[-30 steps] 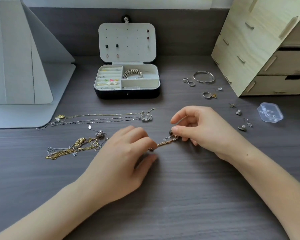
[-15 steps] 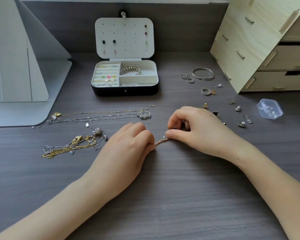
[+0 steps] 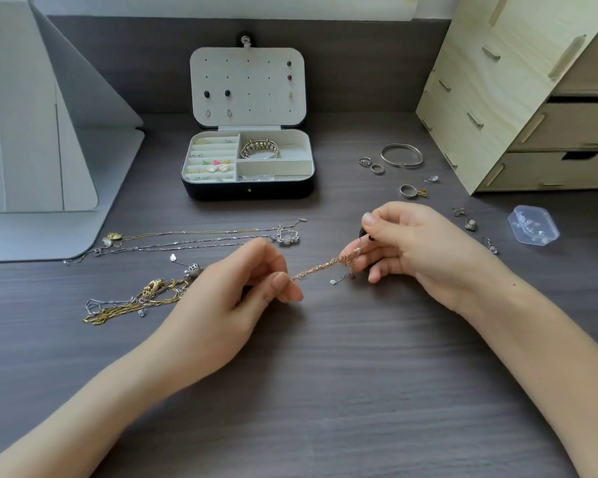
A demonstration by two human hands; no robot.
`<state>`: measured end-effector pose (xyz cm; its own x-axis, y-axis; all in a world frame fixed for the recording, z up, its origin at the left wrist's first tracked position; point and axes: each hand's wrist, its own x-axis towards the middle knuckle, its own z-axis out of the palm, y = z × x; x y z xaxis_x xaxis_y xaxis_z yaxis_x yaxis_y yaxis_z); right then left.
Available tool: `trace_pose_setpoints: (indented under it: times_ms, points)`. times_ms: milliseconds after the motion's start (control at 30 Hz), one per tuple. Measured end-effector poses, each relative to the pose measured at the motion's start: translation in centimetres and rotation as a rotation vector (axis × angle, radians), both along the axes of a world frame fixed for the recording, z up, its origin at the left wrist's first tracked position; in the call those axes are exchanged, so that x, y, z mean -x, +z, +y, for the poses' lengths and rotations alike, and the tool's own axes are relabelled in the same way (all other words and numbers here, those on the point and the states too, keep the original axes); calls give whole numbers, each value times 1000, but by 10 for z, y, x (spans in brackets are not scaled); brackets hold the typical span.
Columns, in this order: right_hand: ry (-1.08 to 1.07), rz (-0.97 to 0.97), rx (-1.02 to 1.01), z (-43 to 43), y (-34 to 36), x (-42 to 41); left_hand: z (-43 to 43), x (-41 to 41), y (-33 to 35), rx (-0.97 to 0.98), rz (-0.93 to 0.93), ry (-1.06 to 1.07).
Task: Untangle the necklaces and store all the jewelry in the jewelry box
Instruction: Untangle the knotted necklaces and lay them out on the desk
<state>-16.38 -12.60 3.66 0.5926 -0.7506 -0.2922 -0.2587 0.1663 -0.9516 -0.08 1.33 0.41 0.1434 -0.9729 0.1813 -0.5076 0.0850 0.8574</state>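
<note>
At the middle of the table (image 3: 325, 391), my left hand (image 3: 242, 291) and right hand (image 3: 422, 250) each pinch an end of the rose-gold chain (image 3: 320, 265), so I'd tease its bunched knot loose gently rather than pull taut.

left hand (image 3: 235, 298): fingers curled, thumb-forefinger pinch | right hand (image 3: 415, 250): fingers curled, pinching, raised above desk

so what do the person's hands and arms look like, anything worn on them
Two bare hands, left hand and right hand, with bare forearms; no sleeves reach into view. No rings on the fingers, no watch or bracelet on either wrist. Nails are short and look unpainted.
</note>
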Motion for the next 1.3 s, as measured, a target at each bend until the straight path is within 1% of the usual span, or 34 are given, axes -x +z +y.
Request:
trace_pose_setpoints:
  times_ms: [100, 200, 267, 400, 567, 700, 767, 867, 967, 1067, 1167, 1233, 1300]
  points:
    - [-6, -1, -91, -1, 2, 2, 1, -1, 0, 27, -61, -7]
    - [-2, 58, -79, -2, 1, 2, 2, -3, 0, 58, -138, 18]
    - [-3, 121, -23, -1, -1, 2, 3, -5, 1, 74, -216, 24]
    - [15, 283, 135, 1, 1, 4, 2, -8, 1, 121, -456, 26]
    - [108, 371, 294, 9, 1, 8, 1, -9, -4, 143, -671, 16]
    - [141, 370, 339, 17, 4, 10, 0, -3, -5, 152, -718, -2]
    - [147, 345, 329, 20, 6, 10, -3, 1, -8, 140, -722, -27]
    - [158, 333, 306, 24, 10, 13, -7, 8, -11, 130, -664, -27]
    - [162, 370, 343, 26, 11, 17, -9, 11, -12, 131, -636, 3]
    - [159, 441, 403, 27, 11, 26, -8, 9, -13, 152, -720, 8]
    - [160, 516, 456, 30, 8, 35, -9, 4, -12, 165, -872, -17]
    - [148, 507, 440, 32, 6, 38, -8, 0, -10, 176, -967, -22]
    - [137, 476, 411, 35, 3, 39, -7, -3, -7, 188, -1019, -43]
